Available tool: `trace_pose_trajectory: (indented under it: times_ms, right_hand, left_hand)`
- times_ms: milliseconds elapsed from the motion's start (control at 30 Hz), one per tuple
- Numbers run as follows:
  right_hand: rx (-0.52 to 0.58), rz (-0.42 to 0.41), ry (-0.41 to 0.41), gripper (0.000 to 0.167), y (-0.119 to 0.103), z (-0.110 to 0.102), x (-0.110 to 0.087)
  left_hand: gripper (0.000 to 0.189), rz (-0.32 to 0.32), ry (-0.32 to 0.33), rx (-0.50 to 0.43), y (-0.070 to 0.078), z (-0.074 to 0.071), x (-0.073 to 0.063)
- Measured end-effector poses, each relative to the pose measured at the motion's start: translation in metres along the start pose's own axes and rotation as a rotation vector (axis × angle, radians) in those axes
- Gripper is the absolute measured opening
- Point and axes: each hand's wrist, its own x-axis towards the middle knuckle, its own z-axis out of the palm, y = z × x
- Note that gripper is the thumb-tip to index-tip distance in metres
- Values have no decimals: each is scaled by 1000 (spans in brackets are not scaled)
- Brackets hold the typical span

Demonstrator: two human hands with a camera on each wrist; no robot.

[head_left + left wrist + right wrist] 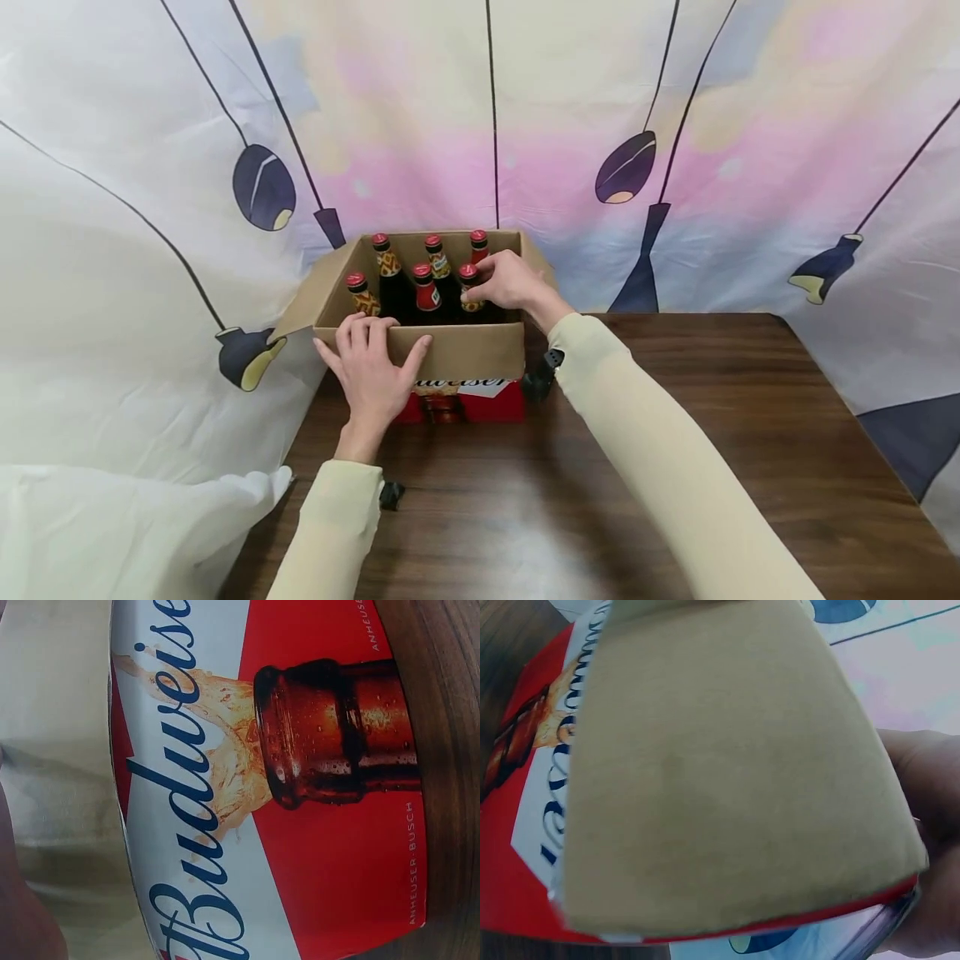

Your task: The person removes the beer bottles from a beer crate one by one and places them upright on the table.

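Observation:
In the head view, an opened cardboard beer box (pixel 457 354) printed "Budweiser" holds several dark bottles with red caps. My right hand (pixel 512 283) reaches over the box's right side and pinches the neck of the front-right bottle (pixel 471 296) between thumb and fingers. My left hand (pixel 371 367) rests spread on the front flap, fingertips at its top edge. Next to the pinched bottle stands one with a red neck label (pixel 427 293). The left wrist view shows the box's printed front (pixel 322 855); in the right wrist view a brown flap (pixel 727 772) hides the bottles.
The box stands at the back left of a dark wooden table (pixel 675 442), close to a patterned curtain (pixel 555 100). A side flap (pixel 311 287) juts out on the left. White cloth (pixel 135 517) hangs by the table's left edge.

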Motion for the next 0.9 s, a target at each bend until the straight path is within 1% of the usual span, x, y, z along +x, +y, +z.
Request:
trace_pose_trajectory:
  times_ms: [133, 267, 333, 433, 600, 733, 800, 900]
  right_hand:
    - [-16, 37, -12, 65, 0, -2, 3]
    - [-44, 51, 3, 63, 1, 2, 2]
    - [-75, 43, 12, 60, 1, 3, 1]
    - [-59, 13, 7, 57, 2, 5, -1]
    - [-15, -47, -2, 53, 6, 7, -4]
    - [20, -98, 32, 48, 11, 8, -6]
    - [55, -110, 49, 47, 14, 8, -7]
    - [154, -107, 55, 52, 21, 8, -9]
  left_hand:
    - [70, -5, 7, -21, 4, 5, -2]
    - [71, -12, 6, -25, 4, 4, -3]
    - [71, -15, 1, -20, 4, 3, -3]
    - [70, -14, -3, -20, 2, 1, -3]
    - [73, -17, 1, -17, 1, -1, -4]
    - [74, -13, 7, -11, 1, -1, -2]
    - [73, -10, 4, -8, 2, 0, -1]
    - [71, -7, -4, -3, 3, 2, -2]
